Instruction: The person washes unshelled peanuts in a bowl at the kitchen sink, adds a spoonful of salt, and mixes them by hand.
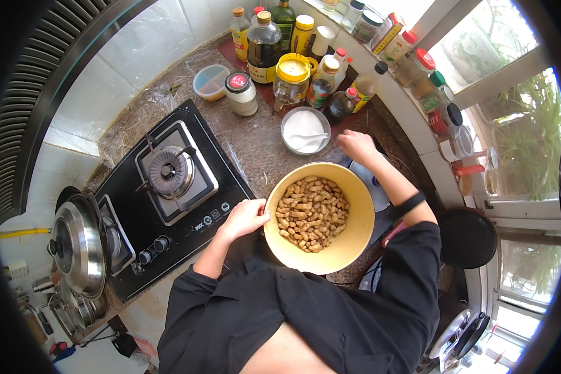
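Observation:
In front of me a yellow bucket holds many peanuts in their shells. My left hand pinches the bucket's left rim between thumb and fingers. Beyond the bucket, my right hand hovers with curled fingers, just right of a clear bowl of white granules. Whether anything is inside those fingers is hidden from view. A white spoon lies in the granules. Behind my right forearm, a round pale lid or dish is partly covered.
To the left is a black gas hob, with a lidded steel wok at its far end. Sauce bottles, a white jar and a divided container line the back. Spice jars fill the windowsill. A black pan is at right.

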`<state>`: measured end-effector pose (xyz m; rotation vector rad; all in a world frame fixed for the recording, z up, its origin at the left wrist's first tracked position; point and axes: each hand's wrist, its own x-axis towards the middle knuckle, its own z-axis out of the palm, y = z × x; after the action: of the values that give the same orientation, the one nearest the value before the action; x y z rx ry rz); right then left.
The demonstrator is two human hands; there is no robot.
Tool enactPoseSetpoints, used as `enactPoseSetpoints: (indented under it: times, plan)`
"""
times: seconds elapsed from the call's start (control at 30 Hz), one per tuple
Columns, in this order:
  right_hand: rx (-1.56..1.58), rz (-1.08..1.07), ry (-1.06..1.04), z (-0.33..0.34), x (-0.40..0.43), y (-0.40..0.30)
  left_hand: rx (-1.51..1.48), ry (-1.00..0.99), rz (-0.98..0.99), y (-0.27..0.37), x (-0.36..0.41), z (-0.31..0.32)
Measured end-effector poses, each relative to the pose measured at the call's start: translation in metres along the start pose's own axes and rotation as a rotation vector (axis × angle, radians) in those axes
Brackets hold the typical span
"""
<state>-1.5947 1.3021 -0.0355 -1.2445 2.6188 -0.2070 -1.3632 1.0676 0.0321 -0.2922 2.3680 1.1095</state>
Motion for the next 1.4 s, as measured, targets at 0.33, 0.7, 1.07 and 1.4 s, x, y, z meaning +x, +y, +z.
enactPoseSetpoints:
  times: [0.33,0.7,1.07,1.4]
  plan:
    - [-0.194,-0.075,-0.005,0.057,0.07,0.008,-0.016,-0.005,-0.044,0.004,0.0,0.0]
    - [0.078,0.076,0.078,0.038,0.08,0.01,-0.023,0.028,-0.018,0.003,-0.001,0.001]
    - [0.485,0.026,0.243,-0.015,0.062,0.007,0.002,0.055,-0.013,0.007,-0.003,-0.001]
    - [0.584,0.005,0.215,0.039,0.059,-0.001,-0.007,0.033,-0.036,0.006,-0.006,-0.006]
